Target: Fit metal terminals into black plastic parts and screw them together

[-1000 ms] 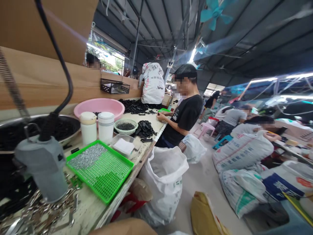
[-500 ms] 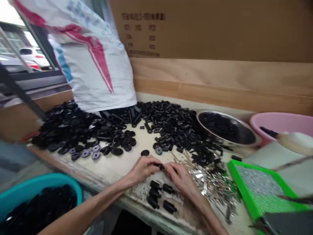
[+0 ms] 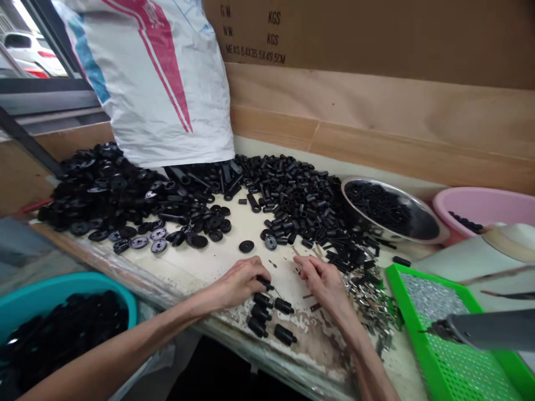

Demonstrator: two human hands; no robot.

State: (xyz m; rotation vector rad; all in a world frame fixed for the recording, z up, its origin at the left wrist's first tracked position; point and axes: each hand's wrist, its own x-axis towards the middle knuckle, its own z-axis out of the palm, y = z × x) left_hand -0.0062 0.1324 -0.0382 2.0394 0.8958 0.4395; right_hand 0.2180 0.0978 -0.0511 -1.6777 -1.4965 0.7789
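Note:
My left hand (image 3: 240,283) is closed around a black cylindrical plastic part (image 3: 263,282) with a thin stem at its end. Just below it on the worktop lie several similar black cylinders, among them one at the front (image 3: 285,334) and one by the fingers (image 3: 283,305). To the right, my right hand (image 3: 322,280) hovers low over the table, thumb and forefinger pinched together; whether anything tiny is between them is hidden. Small metal strips (image 3: 370,298) lie scattered beside this hand. Beyond the hands rest a black disc (image 3: 246,246) and a grey-faced disc (image 3: 271,241).
Heaps of black discs (image 3: 112,184) and short black tubes (image 3: 292,189) cover the back. A white sack (image 3: 167,111) stands behind. Rightward are a steel bowl (image 3: 434,234), a pink basin (image 3: 493,203), a green tray (image 3: 422,334) and a grey powered tool (image 3: 489,328). Lower left is a teal tub (image 3: 125,289).
My hands were together at one small dark part and are now apart. The left has come down toward the lying cylinders with a part in it. The view has tilted downward.

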